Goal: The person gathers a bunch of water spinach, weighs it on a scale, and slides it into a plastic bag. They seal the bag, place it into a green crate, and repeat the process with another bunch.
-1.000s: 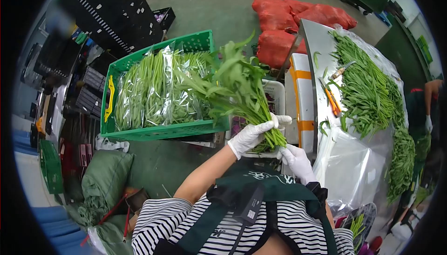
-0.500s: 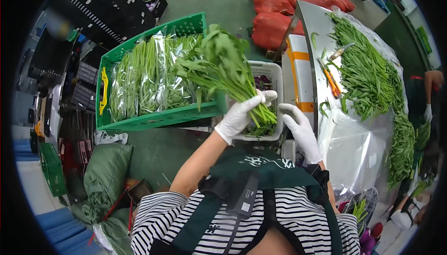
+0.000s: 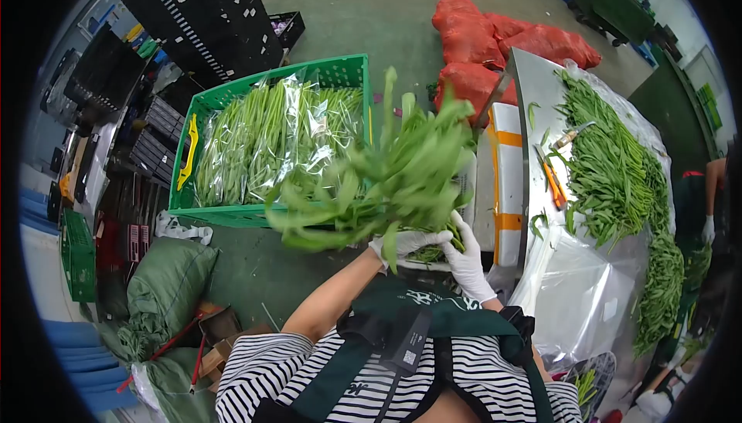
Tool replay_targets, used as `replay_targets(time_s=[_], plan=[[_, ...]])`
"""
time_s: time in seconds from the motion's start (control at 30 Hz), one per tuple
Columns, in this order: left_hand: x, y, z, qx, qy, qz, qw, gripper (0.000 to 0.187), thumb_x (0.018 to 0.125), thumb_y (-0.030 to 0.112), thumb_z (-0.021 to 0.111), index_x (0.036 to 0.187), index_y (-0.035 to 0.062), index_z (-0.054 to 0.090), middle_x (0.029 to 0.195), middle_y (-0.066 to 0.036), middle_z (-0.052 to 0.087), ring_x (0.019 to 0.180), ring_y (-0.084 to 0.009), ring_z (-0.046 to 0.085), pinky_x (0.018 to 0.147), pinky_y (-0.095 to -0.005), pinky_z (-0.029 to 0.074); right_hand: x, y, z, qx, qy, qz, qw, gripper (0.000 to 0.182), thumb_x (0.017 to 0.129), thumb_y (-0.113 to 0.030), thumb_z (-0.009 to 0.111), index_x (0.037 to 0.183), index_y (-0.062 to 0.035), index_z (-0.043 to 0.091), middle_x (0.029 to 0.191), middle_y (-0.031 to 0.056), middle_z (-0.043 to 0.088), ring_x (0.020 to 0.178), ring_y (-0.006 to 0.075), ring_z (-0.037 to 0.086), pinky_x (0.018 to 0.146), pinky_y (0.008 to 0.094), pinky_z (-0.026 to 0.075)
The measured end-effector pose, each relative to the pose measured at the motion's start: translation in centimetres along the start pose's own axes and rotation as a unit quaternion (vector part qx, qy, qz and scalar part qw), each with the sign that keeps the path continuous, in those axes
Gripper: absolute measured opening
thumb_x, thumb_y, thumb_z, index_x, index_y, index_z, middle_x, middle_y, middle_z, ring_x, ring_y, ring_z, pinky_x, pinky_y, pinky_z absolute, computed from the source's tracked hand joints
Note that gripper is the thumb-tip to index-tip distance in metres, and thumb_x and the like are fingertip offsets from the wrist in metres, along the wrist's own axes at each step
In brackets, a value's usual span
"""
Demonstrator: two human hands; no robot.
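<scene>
A bunch of leafy greens [image 3: 410, 172], blurred by motion, spreads in front of me with its leaves up and to the left. My left hand [image 3: 408, 244], in a white glove, is closed round its stems and partly hidden by leaves. My right hand [image 3: 470, 267], also gloved, meets it at the stem ends, thumb and fingers around them. Behind the leaves stands a green crate [image 3: 270, 215] holding bagged greens [image 3: 263, 141] in clear plastic. A light basket [image 3: 468, 180] lies below my hands, mostly covered by the bunch.
On the metal table [image 3: 533, 75] to the right lie loose greens [image 3: 610, 160], an orange-handled knife [image 3: 553, 185] and clear plastic bags [image 3: 572, 261]. A white box with orange bands [image 3: 507, 183] stands beside it. Red sacks [image 3: 471, 37] sit beyond. Another person's gloved hand [image 3: 709, 228] shows at far right.
The bunch has swung lower and its leaves have fanned out. My right hand, apart before, has come in to the stems. The view has shifted, so the crate and sacks appear lower.
</scene>
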State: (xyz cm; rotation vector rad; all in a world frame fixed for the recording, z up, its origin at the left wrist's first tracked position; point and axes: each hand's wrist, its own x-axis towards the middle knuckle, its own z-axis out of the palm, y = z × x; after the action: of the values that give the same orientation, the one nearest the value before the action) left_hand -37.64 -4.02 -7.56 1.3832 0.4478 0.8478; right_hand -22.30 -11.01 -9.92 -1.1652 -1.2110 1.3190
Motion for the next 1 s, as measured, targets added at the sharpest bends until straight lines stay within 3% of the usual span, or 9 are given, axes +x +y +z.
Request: replay_targets(time_s=[0.03,0.07,0.2,0.47,0.7,0.83,0.9,0.97,1.0], plan=[[0.1,-0.1,-0.7,0.091,-0.027,0.027,0.995,0.055,0.086,0.013,0.066,0.136,0.0059,0.043,0.129,-0.006,0.052,0.113,-0.0139,0.049,0.1,-0.0313,0.039,0.0,0.5,0.0,-0.061,0.03,-0.041,0.997,0.055,0.087,-0.002,0.06,0.138,-0.0038,0.039,0.127,0.0082,0.05,0.115,0.0169,0.05,0.096,0.0294,0.04],[-0.2,-0.2,-0.6,-0.031,-0.028,-0.018,0.999,0.056,0.086,0.019,0.066,0.135,0.006,0.044,0.129,-0.006,0.052,0.116,-0.0148,0.049,0.101,-0.0319,0.039,0.2,0.8,0.1,-0.12,0.059,-0.083,0.988,0.054,0.085,0.001,0.06,0.136,-0.004,0.042,0.12,0.0092,0.052,0.11,0.0182,0.053,0.094,0.0303,0.042],[-0.1,-0.5,-0.3,-0.102,-0.017,-0.061,0.993,0.057,0.084,0.026,0.068,0.133,0.0065,0.048,0.129,-0.005,0.053,0.118,-0.0155,0.048,0.103,-0.0313,0.037,0.3,1.2,-0.1,-0.145,0.069,-0.14,0.977,0.047,0.089,-0.001,0.057,0.133,-0.0012,0.042,0.125,0.0083,0.052,0.114,0.017,0.05,0.098,0.0305,0.039],[0.9,-2.3,-0.1,-0.184,-0.017,-0.08,0.98,0.051,0.081,0.024,0.07,0.127,0.0056,0.055,0.13,-0.006,0.054,0.116,-0.0152,0.05,0.102,-0.0333,0.039,-0.2,3.0,0.2,-0.101,0.137,-0.028,0.985,0.044,0.08,0.006,0.06,0.122,-0.0019,0.047,0.114,0.0109,0.055,0.106,0.0202,0.054,0.091,0.0304,0.043],[1.2,-1.0,-0.5,-0.171,-0.035,-0.083,0.981,0.037,0.084,0.022,0.066,0.115,0.0046,0.059,0.128,-0.009,0.055,0.115,-0.0169,0.051,0.1,-0.0333,0.04,-0.2,2.3,1.4,-0.088,0.171,-0.047,0.98,0.043,0.08,0.004,0.062,0.12,-0.0022,0.048,0.111,0.0114,0.056,0.105,0.0208,0.055,0.091,0.031,0.043],[2.3,-1.8,0.6,-0.072,-0.001,-0.223,0.972,0.035,0.086,0.022,0.065,0.115,0.0019,0.061,0.109,-0.004,0.063,0.098,-0.0117,0.057,0.087,-0.0263,0.047,-1.6,1.1,1.1,-0.091,0.12,0.075,0.986,0.065,0.078,-0.024,0.071,0.132,-0.0021,0.041,0.136,0.0181,0.043,0.126,0.0251,0.042,0.104,0.0343,0.034],[4.1,1.3,2.6,-0.186,0.075,-0.395,0.896,0.024,0.081,0.017,0.068,0.1,0.0024,0.066,0.103,-0.008,0.064,0.091,-0.0138,0.061,0.078,-0.0279,0.051,-3.4,-0.1,1.0,-0.209,0.134,0.152,0.957,0.087,0.074,-0.037,0.073,0.141,-0.0009,0.031,0.139,0.0209,0.039,0.13,0.03,0.039,0.106,0.0355,0.033],[4.8,-5.1,0.7,-0.073,-0.042,-0.437,0.895,0.03,0.08,0.012,0.065,0.108,0.002,0.063,0.107,-0.01,0.063,0.09,-0.0158,0.063,0.077,-0.0293,0.052,-5.4,-2.3,-0.6,-0.26,0.051,0.287,0.92,0.089,0.075,-0.047,0.068,0.143,-0.0044,0.029,0.141,0.0217,0.038,0.129,0.0304,0.04,0.105,0.0368,0.034],[5.2,-8.1,0.9,-0.001,-0.117,-0.364,0.924,0.045,0.08,0.01,0.062,0.124,0.0013,0.054,0.113,-0.012,0.061,0.094,-0.0179,0.063,0.083,-0.0301,0.051,-6.8,-3.0,-1.4,-0.251,0.017,0.337,0.907,0.088,0.075,-0.047,0.068,0.143,-0.0077,0.029,0.141,0.0206,0.038,0.129,0.028,0.041,0.105,0.0349,0.034]])
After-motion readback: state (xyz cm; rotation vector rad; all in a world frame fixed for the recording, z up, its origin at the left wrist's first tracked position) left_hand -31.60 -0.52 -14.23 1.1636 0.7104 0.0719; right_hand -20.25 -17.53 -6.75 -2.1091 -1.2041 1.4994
